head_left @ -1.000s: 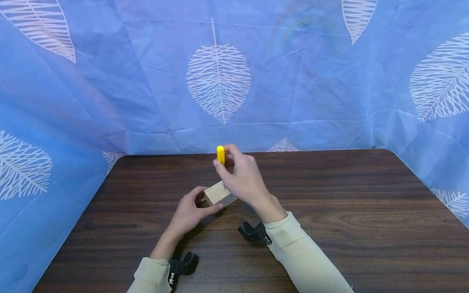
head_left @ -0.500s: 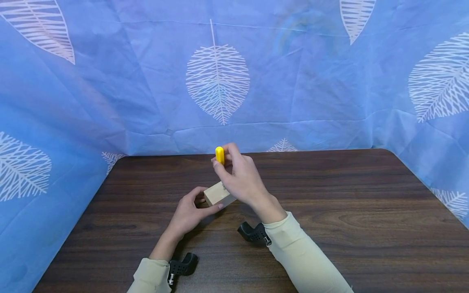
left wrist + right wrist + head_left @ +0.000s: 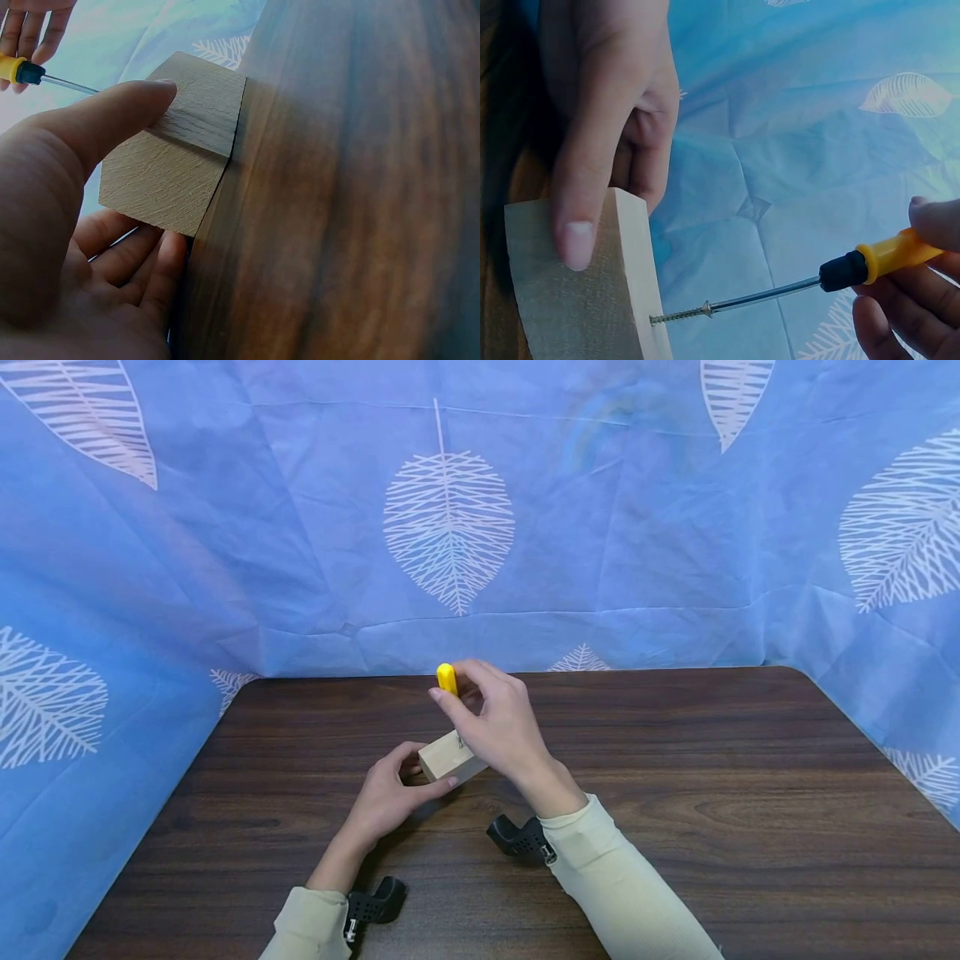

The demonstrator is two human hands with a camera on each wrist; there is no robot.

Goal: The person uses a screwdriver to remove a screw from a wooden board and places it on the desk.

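A pale wooden block [image 3: 448,758] lies on the dark table, and my left hand [image 3: 386,797] grips its near end, thumb on one side and fingers on the other. From the block's top face stands a screw [image 3: 681,316], its point sunk in the wood. The tip of a screwdriver [image 3: 847,271] meets the screw's head; it has a yellow handle with a black collar and a steel shaft. My right hand [image 3: 498,722] pinches the yellow handle between thumb and fingers above the block. In the head view the right hand hides most of the shaft and the block's far end.
The dark wood-grain table [image 3: 712,793] spreads around both hands. Behind it and at its sides hangs a blue cloth [image 3: 315,510] with white leaf prints. Black wrist mounts [image 3: 377,900] are strapped at both cuffs, just above the tabletop.
The yellow handle has tipped slightly to the left and lower, and the right fingers have shifted around it. The left hand and the block stay where they were.
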